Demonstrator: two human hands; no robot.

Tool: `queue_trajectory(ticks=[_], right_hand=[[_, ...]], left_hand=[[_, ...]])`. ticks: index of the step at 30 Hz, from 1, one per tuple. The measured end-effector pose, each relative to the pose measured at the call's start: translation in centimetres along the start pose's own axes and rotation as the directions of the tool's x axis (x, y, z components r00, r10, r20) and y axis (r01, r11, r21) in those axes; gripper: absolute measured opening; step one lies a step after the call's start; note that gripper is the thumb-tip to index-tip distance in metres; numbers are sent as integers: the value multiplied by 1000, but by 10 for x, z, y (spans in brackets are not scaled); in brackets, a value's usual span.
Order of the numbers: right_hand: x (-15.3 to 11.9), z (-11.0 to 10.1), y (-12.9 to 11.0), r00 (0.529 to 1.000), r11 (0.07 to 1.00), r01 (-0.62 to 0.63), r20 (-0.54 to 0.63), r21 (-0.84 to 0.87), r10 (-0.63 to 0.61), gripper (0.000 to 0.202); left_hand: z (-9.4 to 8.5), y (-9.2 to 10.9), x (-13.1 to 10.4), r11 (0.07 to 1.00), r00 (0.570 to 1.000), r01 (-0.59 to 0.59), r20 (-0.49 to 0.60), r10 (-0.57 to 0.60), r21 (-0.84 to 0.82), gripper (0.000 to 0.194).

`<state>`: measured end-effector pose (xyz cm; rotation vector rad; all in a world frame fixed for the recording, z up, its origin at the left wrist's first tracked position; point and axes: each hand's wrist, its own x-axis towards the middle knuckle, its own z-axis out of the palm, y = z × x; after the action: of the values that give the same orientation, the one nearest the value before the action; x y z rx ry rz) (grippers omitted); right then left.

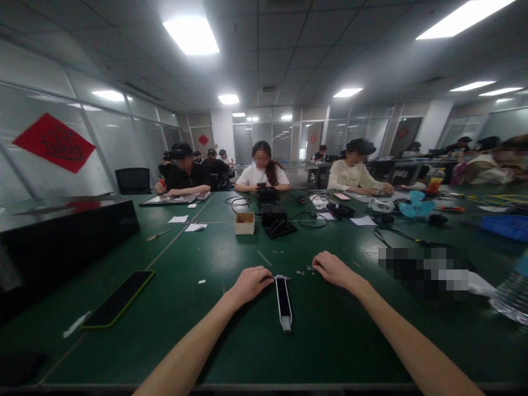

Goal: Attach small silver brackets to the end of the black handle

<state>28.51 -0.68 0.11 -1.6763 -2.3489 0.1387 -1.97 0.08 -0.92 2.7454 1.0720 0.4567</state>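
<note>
A long, narrow black device with a white frame point(284, 302) lies on the green table in front of me. A thin crosspiece sticks out at its far end, and its near end is a light grey block. My left hand point(251, 283) rests at the device's upper left, fingers closed and their tips at that crosspiece. Several tiny shiny pieces point(301, 273) lie to the right of the device. Over the rightmost of these my right hand point(330, 268) is lowered, its fingers curled together and pointing down at the tabletop. Anything in its fingertips is too small to make out.
A green-edged phone point(119, 300) lies at left, with a screwdriver point(159, 235) beyond it. Ahead stand a small open box point(245, 224) and black equipment point(274, 214) with cables. At right are a blue fan point(416, 204), a blue tray point(505, 226) and a clear bottle point(513, 291). People sit opposite.
</note>
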Motion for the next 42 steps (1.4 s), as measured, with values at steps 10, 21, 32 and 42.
queue_trajectory(ticks=[10,21,32,42], right_hand=[[0,5,-10,996,988,86,-2,126,-87,20],[0,2,-1,997,990,81,-19,114,-79,19],[1,4,12,996,993,17,81,118,-27,23],[5,9,4,987,998,-60,146,-8,61,14]], left_hand=[[-1,2,0,1000,1000,-4,-4,4,-3,19],[-4,4,-1,1000,1000,7,20,-7,-12,20],[-3,3,0,1000,1000,10,7,-10,5,20],[-6,7,-1,1000,1000,18,17,-18,8,21]])
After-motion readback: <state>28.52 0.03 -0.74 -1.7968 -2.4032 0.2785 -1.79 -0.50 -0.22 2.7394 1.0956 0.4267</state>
